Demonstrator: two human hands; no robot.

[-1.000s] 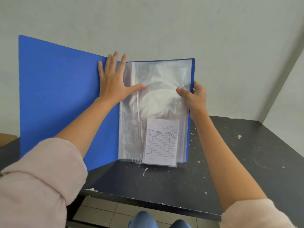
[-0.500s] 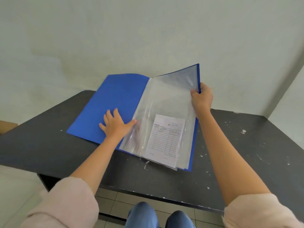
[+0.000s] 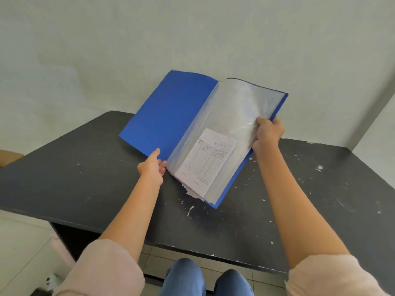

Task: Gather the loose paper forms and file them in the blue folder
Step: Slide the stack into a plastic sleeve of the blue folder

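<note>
The blue folder [image 3: 168, 116] hangs open above the black table [image 3: 85, 189], tilted, with its clear plastic sleeves [image 3: 233, 107] fanned out on the right half. White paper forms [image 3: 205, 163] printed with a ruled table sit inside the sleeves near the lower edge, and some paper corners stick out at the bottom. My left hand [image 3: 152, 166] pinches the bottom edge of the left cover near the spine. My right hand [image 3: 268, 130] grips the right edge of the sleeves and back cover.
The table top is dark and flecked with white paint chips. A pale wall stands close behind it, with a corner at the right. A brown box edge [image 3: 9, 155] shows at far left. My knees in blue jeans [image 3: 205, 280] are under the table's front edge.
The folder went from upright, to lying on the table, to lifted and tilted. My left hand slid off the inside cover to the bottom edge. My right hand kept its hold on the right edge.
</note>
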